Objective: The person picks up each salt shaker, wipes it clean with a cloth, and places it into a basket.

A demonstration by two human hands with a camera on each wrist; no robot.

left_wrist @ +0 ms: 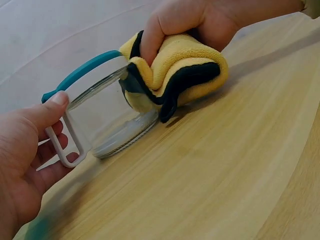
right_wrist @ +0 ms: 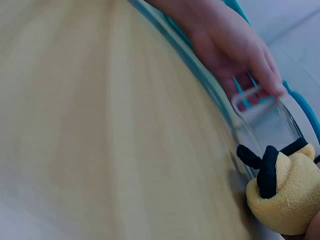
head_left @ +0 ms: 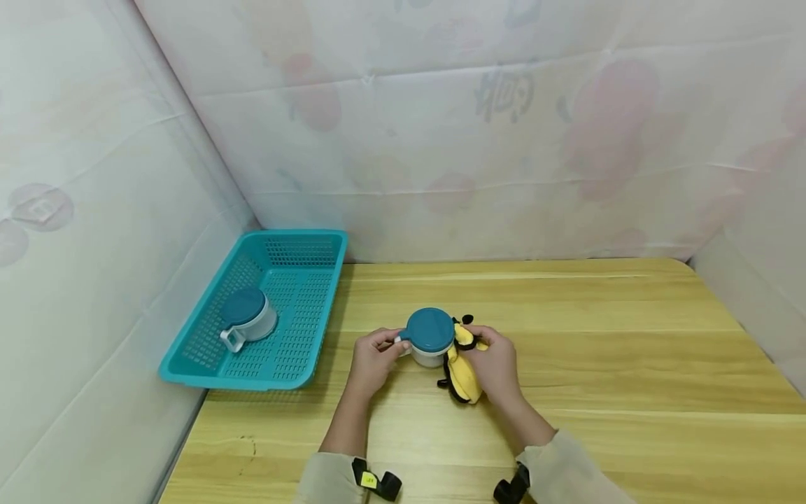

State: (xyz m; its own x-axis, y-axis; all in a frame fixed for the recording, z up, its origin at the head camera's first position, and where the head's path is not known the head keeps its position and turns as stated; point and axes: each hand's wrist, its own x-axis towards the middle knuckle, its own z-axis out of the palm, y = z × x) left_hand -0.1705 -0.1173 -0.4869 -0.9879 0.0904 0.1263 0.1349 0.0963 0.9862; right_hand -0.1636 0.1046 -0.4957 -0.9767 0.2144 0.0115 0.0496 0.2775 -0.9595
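A clear jar with a blue lid and a white handle stands upright on the wooden table. My left hand holds it by the handle, thumb on top near the lid's tab. In my right hand is a folded yellow cloth with black edging, gripped in a bunch. The cloth presses against the jar's side opposite the handle. The right hand's fingertips are partly hidden behind the cloth in the left wrist view.
To the left, a turquoise plastic basket stands against the wall. Inside it lies a second jar with a blue lid, its handle toward me. Printed white sheeting hangs behind the table.
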